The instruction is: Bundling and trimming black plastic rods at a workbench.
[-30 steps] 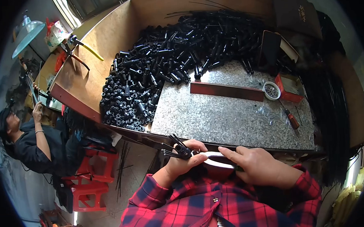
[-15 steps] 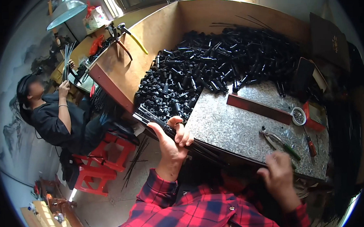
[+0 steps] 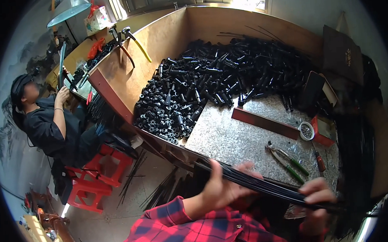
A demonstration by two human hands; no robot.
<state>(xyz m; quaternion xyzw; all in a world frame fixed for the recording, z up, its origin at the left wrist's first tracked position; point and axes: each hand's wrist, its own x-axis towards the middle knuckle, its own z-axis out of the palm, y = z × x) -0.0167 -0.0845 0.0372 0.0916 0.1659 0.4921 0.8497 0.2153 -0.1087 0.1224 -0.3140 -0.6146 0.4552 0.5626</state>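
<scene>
A bundle of long, thin black rods (image 3: 266, 186) slants across in front of my body, lower at its right end. My left hand (image 3: 216, 192) cradles the bundle's left part, thumb raised on the near side and fingers beyond it. Toward the other end, the fingers of my right hand (image 3: 317, 196) are closed around the rods, slightly blurred. Just beyond my hands is a speckled grey worktop (image 3: 220, 128). Green-handled pliers (image 3: 286, 160) lie on it, near my right hand.
A wooden-walled bin (image 3: 164, 35) holds a heap of black tubular parts (image 3: 226, 67); yellow-handled pincers (image 3: 138, 44) hang over its wall. A reddish bar (image 3: 263, 123), a small white bowl (image 3: 306, 131) and a screwdriver (image 3: 319, 161) lie on the worktop. Left, a person (image 3: 47, 123) sits by red stools (image 3: 91, 190).
My left hand has moved right and lower, and the rods now stretch rightward across my front. My right hand, empty before, has closed on them. The seated person's rods have shifted slightly.
</scene>
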